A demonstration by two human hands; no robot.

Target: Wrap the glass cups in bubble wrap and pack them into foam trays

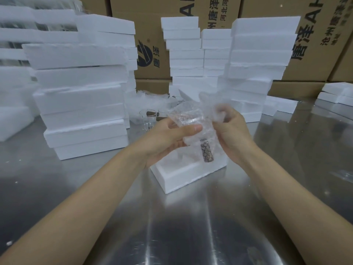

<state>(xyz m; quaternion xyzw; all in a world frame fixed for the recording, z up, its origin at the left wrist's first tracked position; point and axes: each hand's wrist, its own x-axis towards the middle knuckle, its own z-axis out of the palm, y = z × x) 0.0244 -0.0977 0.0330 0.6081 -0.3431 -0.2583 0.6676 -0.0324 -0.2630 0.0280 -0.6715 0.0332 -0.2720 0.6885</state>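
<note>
— Count of hands and cups?
— Two hands. Left hand [172, 139] gripping one glass cup [188, 122] through a sheet of bubble wrap [202, 111], thumb laid across the front. Right hand [232, 129] pinching the loose wrap, fingers [222, 113] curled into it. Held in the air just above one open foam tray [181, 174].
— Anything in that tray?
— One dark patterned cup handle [207, 153] poking out of wrap at its right end; left compartment showing bare foam.
— More cups?
— One bare glass cup [149, 119] standing behind the hands, beside a heap of spare bubble wrap [150, 101]. Possibly another behind it, too blurred to tell.
— Foam stock?
— Roughly five stacks: tall foam stack [80, 104] at left, more behind it, narrow foam stacks [186, 54] at centre, wide one [259, 60] at right. Small foam pile [336, 93] far right.
— Surface, room?
— Shiny steel table [191, 226], scattered with white foam crumbs. Printed cardboard cartons [152, 41] walling off the back.
</note>
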